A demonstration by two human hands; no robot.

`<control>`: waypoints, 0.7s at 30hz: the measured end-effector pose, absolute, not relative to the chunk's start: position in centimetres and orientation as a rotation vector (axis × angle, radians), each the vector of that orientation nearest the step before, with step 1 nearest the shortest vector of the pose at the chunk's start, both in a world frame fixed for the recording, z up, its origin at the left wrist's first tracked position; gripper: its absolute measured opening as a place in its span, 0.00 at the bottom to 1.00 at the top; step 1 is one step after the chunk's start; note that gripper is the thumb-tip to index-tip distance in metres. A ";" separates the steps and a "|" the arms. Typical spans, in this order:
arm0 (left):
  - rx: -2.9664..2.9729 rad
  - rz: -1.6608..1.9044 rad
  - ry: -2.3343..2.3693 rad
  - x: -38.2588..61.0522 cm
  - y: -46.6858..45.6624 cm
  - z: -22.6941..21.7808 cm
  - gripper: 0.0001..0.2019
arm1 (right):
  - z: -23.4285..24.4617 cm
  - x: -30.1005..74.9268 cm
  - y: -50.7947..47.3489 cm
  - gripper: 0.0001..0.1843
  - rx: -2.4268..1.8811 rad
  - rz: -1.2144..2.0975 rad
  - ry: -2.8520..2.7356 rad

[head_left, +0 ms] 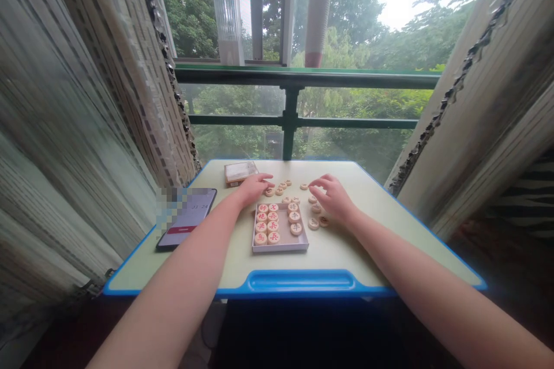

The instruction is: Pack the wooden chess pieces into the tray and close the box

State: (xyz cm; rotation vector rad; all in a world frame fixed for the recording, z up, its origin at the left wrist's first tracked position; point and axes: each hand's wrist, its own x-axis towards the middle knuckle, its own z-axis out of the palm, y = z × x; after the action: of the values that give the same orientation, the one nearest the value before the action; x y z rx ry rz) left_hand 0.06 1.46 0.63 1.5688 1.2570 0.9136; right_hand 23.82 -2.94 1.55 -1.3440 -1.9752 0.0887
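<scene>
A shallow box [280, 248] sits on the table with round wooden Chinese chess pieces in it. Red-marked pieces [273, 226] fill two columns at its left, and dark-marked pieces [295, 217] stand along its right side. Beyond the box my left hand [256, 187] is open, its fingers stretched to the right just over a loose piece [269, 192]. My right hand [329, 195] is open too, fingers apart and pointing left. Its fingertips are close to another loose piece [304, 187]; whether they touch it I cannot tell. Several more pieces [314, 223] lie beside and partly under that hand.
A box lid or second box [240, 172] lies at the table's back left. A phone [187, 220] rests at the left edge. The pale table [372, 265] has a blue rim and a front tray groove [300, 281]. Curtains flank the railing [303, 78].
</scene>
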 end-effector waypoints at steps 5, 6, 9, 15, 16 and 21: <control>1.470 0.951 1.298 0.6 0.7 1.6 0.20 | 1.0 24.4 -1.9 0.12 -1.543 0.353 -2.063; 1.446 0.966 1.301 0.6 0.5 1.8 0.20 | 1.1 24.4 -1.9 0.12 -1.555 0.370 -2.088; 1.397 0.978 1.273 0.6 0.4 2.1 0.17 | 1.3 24.4 -1.9 0.13 -1.546 0.375 -2.130; 1.295 0.987 1.172 0.2 0.7 1.8 0.16 | 1.2 24.7 -1.7 0.14 -1.462 0.383 -2.143; 1.285 0.990 1.158 0.2 0.7 1.8 0.16 | 1.1 24.8 -1.7 0.14 -1.450 0.383 -2.146; 1.281 0.956 1.121 0.3 0.3 1.9 0.16 | 0.9 24.8 -1.5 0.14 -1.429 0.378 -2.138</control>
State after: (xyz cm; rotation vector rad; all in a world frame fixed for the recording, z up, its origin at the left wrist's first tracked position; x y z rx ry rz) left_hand 0.28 0.30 1.92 1.2807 1.1208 0.9561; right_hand 24.83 -1.54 0.92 -1.4290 -2.1377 0.3782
